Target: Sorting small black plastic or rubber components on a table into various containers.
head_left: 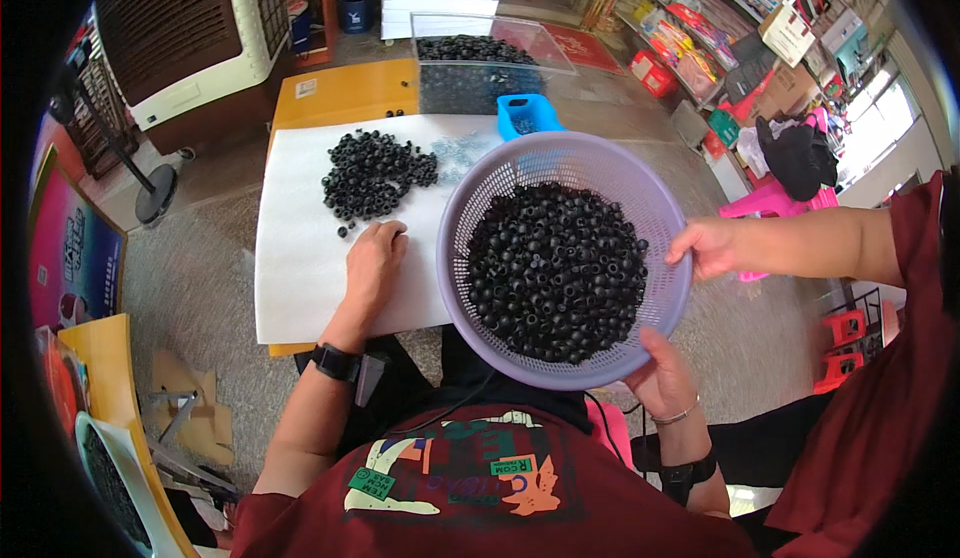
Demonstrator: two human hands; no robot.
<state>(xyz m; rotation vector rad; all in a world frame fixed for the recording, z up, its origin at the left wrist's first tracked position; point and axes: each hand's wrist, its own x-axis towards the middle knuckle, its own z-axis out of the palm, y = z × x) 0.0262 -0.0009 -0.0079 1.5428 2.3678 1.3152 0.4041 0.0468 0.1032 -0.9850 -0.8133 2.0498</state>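
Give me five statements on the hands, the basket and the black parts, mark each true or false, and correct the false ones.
1. The wearer's right hand holds the purple basket by its rim. True.
2. The wearer's left hand grips the basket too. False: it is over the white sheet, close to the loose pile of black parts.
3. A co-worker's hand is on the basket's rim. True.
4. The basket is full of white parts. False: the parts in the basket are black.
5. The blue container is left of the loose pile. False: it is to the right, beyond the basket.
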